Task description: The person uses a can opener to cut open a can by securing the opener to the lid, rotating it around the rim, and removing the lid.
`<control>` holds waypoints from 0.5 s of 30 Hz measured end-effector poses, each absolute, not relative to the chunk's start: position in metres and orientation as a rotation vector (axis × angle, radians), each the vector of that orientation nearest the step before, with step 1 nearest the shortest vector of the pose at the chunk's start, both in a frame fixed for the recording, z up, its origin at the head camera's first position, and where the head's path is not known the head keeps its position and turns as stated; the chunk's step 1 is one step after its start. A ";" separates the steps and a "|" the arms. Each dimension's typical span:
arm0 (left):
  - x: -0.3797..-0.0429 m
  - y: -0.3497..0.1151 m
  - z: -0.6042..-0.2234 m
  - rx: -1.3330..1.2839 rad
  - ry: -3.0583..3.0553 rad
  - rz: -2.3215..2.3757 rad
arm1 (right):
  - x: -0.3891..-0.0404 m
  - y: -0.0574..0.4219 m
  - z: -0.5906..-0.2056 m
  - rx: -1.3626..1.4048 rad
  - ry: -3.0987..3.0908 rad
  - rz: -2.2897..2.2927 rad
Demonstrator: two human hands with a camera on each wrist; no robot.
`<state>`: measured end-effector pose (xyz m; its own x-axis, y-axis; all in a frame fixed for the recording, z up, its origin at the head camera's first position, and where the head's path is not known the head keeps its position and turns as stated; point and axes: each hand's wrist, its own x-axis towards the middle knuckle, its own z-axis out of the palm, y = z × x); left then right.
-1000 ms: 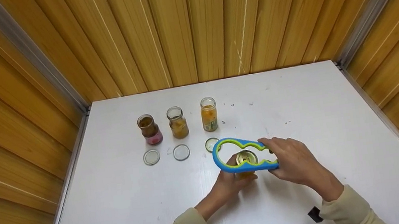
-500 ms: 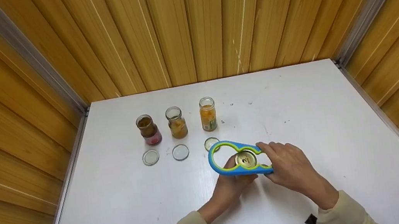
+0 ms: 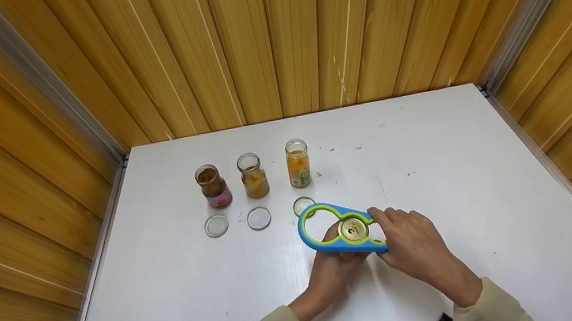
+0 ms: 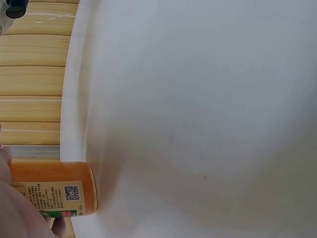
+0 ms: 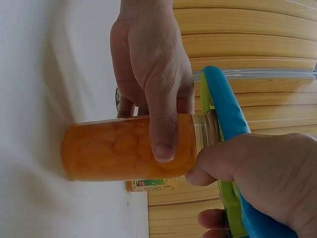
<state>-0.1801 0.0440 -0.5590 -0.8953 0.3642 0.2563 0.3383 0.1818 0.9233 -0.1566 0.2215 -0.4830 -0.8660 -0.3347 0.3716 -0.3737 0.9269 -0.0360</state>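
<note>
My left hand [image 3: 335, 271] grips a glass jar of orange fruit pieces [image 5: 114, 151], thumb along its side. A printed label [image 4: 52, 196] shows on the jar in the left wrist view. My right hand [image 3: 415, 240] holds a blue and green jar opener [image 3: 330, 245] by its handle ends. One of the opener's scalloped gaps sits around the jar's gold lid [image 3: 353, 229]. In the right wrist view the lid's edge lies against the opener, and my right thumb is close to the jar's neck.
Three lidless jars stand farther back: a dark one [image 3: 216, 188], one with yellowish fruit [image 3: 254, 179] and a tall orange one [image 3: 298, 167]. Before them lie three lids [image 3: 216, 225] on the white table [image 3: 171, 300]. The opener's loop partly overlaps the rightmost lid [image 3: 303, 204].
The opener has moved slightly left and toward me, and its gap has settled around the lid. The opener's arms have come closer together. The left hand has barely moved.
</note>
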 end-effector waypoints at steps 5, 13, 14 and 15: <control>-0.179 0.045 -0.558 0.692 2.435 1.838 | -0.155 0.219 -0.484 0.506 -2.714 0.142; -0.178 0.045 -0.557 0.651 2.399 1.850 | -0.151 0.212 -0.482 0.436 -2.747 0.121; -0.178 0.045 -0.557 0.644 2.398 1.846 | -0.150 0.211 -0.482 0.423 -2.756 0.113; -0.178 0.046 -0.557 0.635 2.396 1.840 | -0.149 0.211 -0.482 0.412 -2.764 0.105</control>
